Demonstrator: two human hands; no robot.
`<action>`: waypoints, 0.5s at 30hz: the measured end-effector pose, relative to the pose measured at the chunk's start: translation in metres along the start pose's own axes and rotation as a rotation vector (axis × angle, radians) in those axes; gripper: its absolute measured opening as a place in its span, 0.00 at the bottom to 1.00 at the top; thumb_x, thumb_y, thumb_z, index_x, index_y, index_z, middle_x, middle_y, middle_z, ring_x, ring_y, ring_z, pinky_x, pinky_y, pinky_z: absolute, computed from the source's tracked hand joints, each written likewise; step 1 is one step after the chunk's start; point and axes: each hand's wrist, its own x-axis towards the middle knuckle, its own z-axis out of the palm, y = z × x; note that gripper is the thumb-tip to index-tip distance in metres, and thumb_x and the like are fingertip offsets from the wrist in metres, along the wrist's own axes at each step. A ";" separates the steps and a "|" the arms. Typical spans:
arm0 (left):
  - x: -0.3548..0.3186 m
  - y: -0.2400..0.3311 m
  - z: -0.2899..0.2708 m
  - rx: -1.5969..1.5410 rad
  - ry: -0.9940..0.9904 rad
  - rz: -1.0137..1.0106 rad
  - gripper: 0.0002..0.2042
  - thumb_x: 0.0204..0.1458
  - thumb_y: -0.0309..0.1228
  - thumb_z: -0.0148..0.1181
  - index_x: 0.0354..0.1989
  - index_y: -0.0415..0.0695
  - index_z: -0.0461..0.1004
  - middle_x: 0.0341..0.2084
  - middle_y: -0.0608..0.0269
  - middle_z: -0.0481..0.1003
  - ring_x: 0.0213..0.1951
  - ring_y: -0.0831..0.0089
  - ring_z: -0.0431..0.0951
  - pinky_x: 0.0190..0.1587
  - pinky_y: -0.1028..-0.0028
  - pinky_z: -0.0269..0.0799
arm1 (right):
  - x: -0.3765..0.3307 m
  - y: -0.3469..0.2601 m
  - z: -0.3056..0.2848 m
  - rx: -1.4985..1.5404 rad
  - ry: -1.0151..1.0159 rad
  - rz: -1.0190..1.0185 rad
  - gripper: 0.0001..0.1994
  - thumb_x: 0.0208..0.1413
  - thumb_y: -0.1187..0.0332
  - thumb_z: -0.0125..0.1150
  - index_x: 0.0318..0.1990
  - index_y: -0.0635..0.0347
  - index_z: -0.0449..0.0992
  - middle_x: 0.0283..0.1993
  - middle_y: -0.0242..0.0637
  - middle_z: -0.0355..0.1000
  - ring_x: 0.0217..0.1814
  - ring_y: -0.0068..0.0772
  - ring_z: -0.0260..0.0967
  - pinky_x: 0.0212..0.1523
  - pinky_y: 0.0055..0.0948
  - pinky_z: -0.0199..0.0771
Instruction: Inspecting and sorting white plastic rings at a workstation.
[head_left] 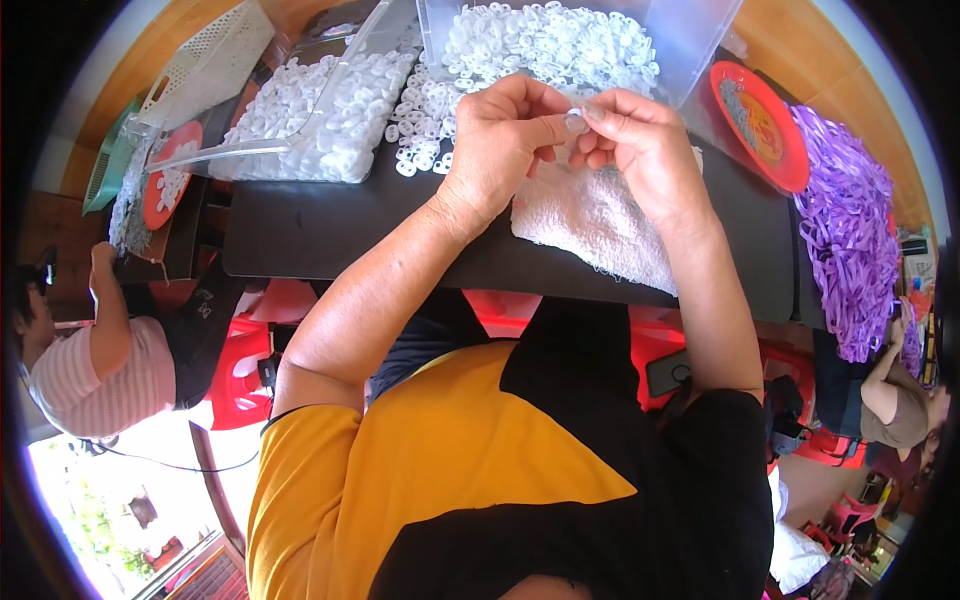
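Above nubby cloth [585,225], hands [500,135] [638,140] pinch a pale piece [574,112].

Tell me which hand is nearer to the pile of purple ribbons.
Right. The right hand is to the left of the purple ribbons, apart from them; the left hand is farther left, beyond the right hand.

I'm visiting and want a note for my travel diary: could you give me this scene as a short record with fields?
Left hand: pinched at a small whitish piece, mostly hidden
Right hand: pinched at the same piece
Beneath: pale cloth on a dark table
Ahead: far clear bin of white pieces
Left: second clear bin, also holding white pieces
Right: red plate with small grey items; purple ribbons
Others: striped-top person left, brown-top person right
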 end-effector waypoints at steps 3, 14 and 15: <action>0.000 0.000 0.001 -0.003 -0.003 0.004 0.07 0.48 0.23 0.65 0.34 0.36 0.74 0.23 0.64 0.75 0.22 0.82 0.72 0.21 0.83 0.63 | 0.000 0.001 0.000 -0.012 0.010 -0.005 0.09 0.57 0.67 0.59 0.37 0.64 0.78 0.28 0.34 0.74 0.28 0.25 0.73 0.30 0.19 0.71; 0.000 -0.002 -0.001 -0.032 -0.006 0.011 0.08 0.49 0.22 0.64 0.37 0.36 0.73 0.25 0.64 0.76 0.22 0.81 0.73 0.21 0.83 0.64 | 0.000 0.000 0.002 -0.025 0.017 -0.002 0.08 0.57 0.68 0.59 0.38 0.64 0.78 0.28 0.34 0.74 0.28 0.26 0.74 0.32 0.21 0.71; 0.000 -0.001 -0.001 -0.032 -0.006 0.014 0.08 0.49 0.22 0.64 0.37 0.36 0.73 0.25 0.64 0.76 0.22 0.81 0.73 0.21 0.83 0.64 | 0.000 0.000 0.001 0.009 0.008 0.009 0.08 0.57 0.68 0.59 0.38 0.64 0.78 0.28 0.34 0.74 0.29 0.26 0.74 0.32 0.21 0.71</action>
